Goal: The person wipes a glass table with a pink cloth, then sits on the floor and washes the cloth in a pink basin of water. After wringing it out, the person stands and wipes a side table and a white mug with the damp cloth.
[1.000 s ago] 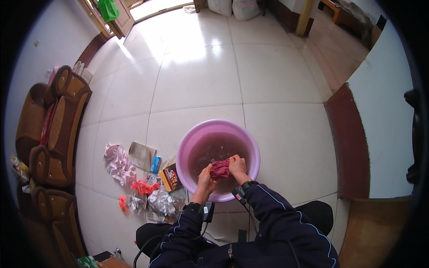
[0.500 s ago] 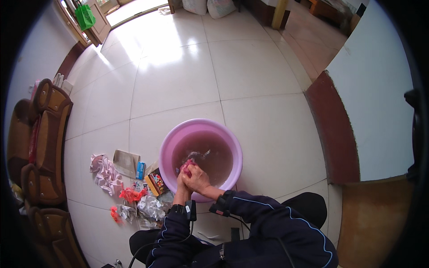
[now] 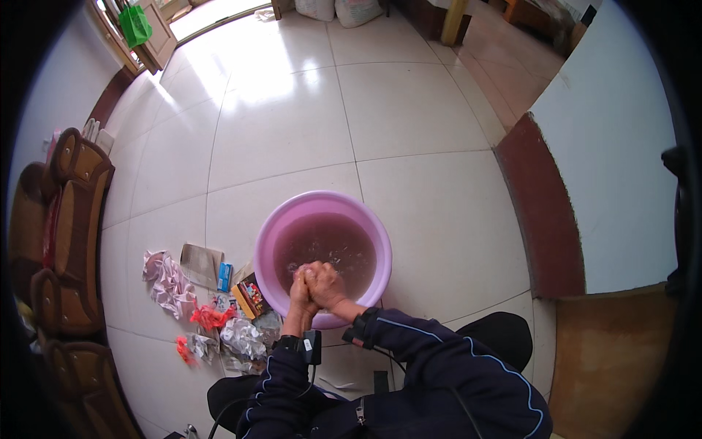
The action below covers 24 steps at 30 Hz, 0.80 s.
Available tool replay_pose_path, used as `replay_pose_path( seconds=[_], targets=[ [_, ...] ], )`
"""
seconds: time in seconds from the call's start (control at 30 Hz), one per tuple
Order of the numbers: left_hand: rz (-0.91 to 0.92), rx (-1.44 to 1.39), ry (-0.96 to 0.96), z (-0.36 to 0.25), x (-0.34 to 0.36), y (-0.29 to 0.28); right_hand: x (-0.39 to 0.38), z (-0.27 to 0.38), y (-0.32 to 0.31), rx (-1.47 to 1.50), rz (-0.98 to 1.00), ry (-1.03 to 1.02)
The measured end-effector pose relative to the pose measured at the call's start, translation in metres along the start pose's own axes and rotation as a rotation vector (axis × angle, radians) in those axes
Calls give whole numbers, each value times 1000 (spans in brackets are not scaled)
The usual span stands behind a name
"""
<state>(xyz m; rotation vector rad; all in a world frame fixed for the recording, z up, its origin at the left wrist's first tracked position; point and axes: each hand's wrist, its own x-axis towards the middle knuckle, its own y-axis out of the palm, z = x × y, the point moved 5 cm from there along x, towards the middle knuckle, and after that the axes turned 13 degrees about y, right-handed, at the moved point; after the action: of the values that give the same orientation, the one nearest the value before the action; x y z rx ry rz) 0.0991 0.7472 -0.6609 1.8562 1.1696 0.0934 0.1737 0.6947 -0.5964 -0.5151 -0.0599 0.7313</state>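
A pink plastic basin [image 3: 382, 249] holds murky brownish water. Over the basin's near left part, my left hand [image 3: 299, 294] and my right hand [image 3: 324, 285] are closed tightly together around a magenta cloth [image 3: 297, 271], of which only a small bit shows between the fingers. Beside the basin on the left lie a crumpled pale pink item [image 3: 168, 285], a flat grey sheet [image 3: 201, 263], a blue box [image 3: 224, 276], a colourful box [image 3: 248, 296], red plastic bags [image 3: 212, 317] and crumpled silvery wrappers [image 3: 243, 336].
A brown sofa [image 3: 73, 234] runs along the left wall. A green bag [image 3: 135, 25] hangs at the open door [image 3: 159, 44]. Pale sacks [image 3: 357, 11] stand at the back. A white wall [image 3: 607, 197] with a maroon base [image 3: 541, 205] is on the right, beside a wooden board [image 3: 599, 366].
The cloth, earlier stretched between my hands, is now bunched inside them. My right hand has moved left onto my left hand. The basin appears further left as the view has shifted.
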Motion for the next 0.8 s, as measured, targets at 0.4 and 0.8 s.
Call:
replay_pose_path(
  seconds=[0.4,0.8],
  targets=[
    [-397,298,-320,30,-17,-51,46,-101,-11,-352,113,589],
    [4,-104,-50,0,12,-35,-2,24,10,-89,188,81]
  ],
)
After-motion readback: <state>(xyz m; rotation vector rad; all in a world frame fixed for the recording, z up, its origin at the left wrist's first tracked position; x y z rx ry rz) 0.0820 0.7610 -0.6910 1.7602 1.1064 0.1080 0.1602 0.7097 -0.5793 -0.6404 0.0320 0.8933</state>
